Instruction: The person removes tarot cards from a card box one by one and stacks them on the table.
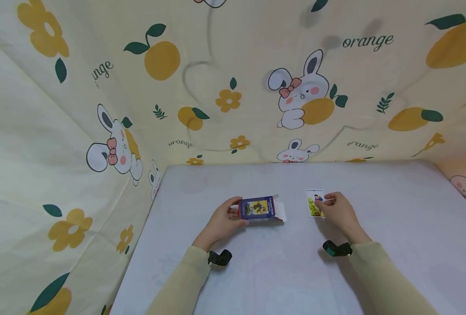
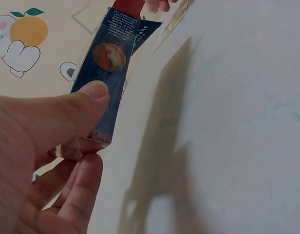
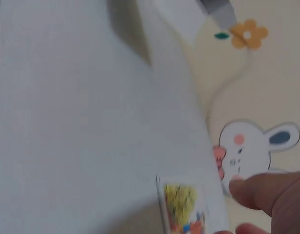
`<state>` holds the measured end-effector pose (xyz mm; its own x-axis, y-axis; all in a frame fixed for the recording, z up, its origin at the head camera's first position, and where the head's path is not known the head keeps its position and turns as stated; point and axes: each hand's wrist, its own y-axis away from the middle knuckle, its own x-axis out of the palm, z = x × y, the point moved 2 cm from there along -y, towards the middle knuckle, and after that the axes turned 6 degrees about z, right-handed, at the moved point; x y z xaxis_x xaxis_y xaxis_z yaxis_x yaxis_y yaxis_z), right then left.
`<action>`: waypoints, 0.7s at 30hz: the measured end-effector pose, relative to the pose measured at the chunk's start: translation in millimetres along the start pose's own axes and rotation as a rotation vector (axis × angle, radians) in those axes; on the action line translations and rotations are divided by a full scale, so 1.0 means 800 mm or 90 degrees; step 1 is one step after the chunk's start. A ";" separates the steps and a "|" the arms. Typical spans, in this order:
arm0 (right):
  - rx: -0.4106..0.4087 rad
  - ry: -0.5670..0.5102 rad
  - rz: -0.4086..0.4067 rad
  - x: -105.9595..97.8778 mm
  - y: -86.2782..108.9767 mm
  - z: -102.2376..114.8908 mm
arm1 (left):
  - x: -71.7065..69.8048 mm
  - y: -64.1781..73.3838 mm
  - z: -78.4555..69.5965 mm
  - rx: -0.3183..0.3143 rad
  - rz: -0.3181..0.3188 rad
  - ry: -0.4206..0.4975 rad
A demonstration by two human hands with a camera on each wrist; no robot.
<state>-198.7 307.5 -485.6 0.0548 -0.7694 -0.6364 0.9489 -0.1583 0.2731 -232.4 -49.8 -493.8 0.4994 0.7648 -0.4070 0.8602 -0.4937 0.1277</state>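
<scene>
My left hand (image 1: 224, 221) grips a blue tarot card box (image 1: 257, 208) by its left end, thumb (image 2: 94, 92) on the narrow printed side and fingers around the bottom end. The box is held above the table, and its flap (image 1: 281, 211) stands open at the right. To its right lies a white-bordered picture card (image 1: 312, 205) with yellow and red artwork; whether it is one card or a stack I cannot tell. Over that card's right edge hovers my right hand (image 1: 341, 214), thumb (image 3: 252, 192) apart from it in the right wrist view.
A white-covered table (image 1: 264, 271) lies under both hands. Behind and to the left hangs a cream cloth (image 1: 248, 52) printed with rabbits, oranges and flowers. Each wrist carries a small black camera, the left one (image 1: 220, 257) and the right one (image 1: 337, 248).
</scene>
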 end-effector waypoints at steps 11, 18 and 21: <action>-0.070 -0.078 0.085 0.026 0.011 0.033 | 0.004 0.003 -0.006 -0.003 0.005 -0.004; -0.133 -0.154 0.124 0.044 0.013 0.045 | 0.005 0.004 -0.010 -0.001 0.013 0.002; -0.159 -0.198 0.147 0.053 0.013 0.047 | 0.005 0.005 -0.013 -0.002 0.018 0.007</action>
<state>-198.1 249.9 -482.2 0.2136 -0.9225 -0.3216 0.9708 0.1634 0.1759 -225.9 -44.0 -485.5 0.5241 0.7553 -0.3936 0.8464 -0.5132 0.1421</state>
